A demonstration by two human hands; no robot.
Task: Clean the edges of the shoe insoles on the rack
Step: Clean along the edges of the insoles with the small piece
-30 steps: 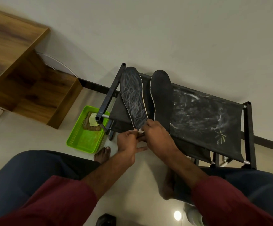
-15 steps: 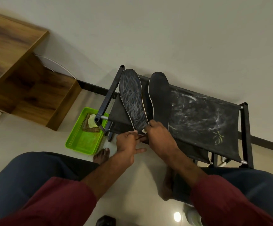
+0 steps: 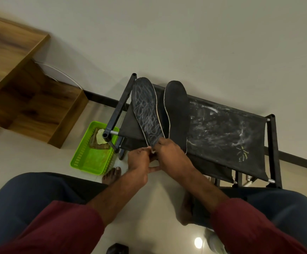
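Two black insoles lie side by side on the left part of the black fabric rack. The left insole is covered in grey scribble marks; the right insole is plain with a pale edge. Both my hands meet at the heel end of the left insole. My left hand pinches that heel from below. My right hand is closed on a small white piece pressed against the heel's edge. The heel tip itself is hidden by my fingers.
A green plastic basket with a brown brush and a pale cloth sits on the floor left of the rack. A wooden cabinet stands further left. My bare feet and knees are below. The wall is just behind the rack.
Both hands stay at the heel of the left insole, with only small shifts of the right hand along the edge. The insoles have not moved.
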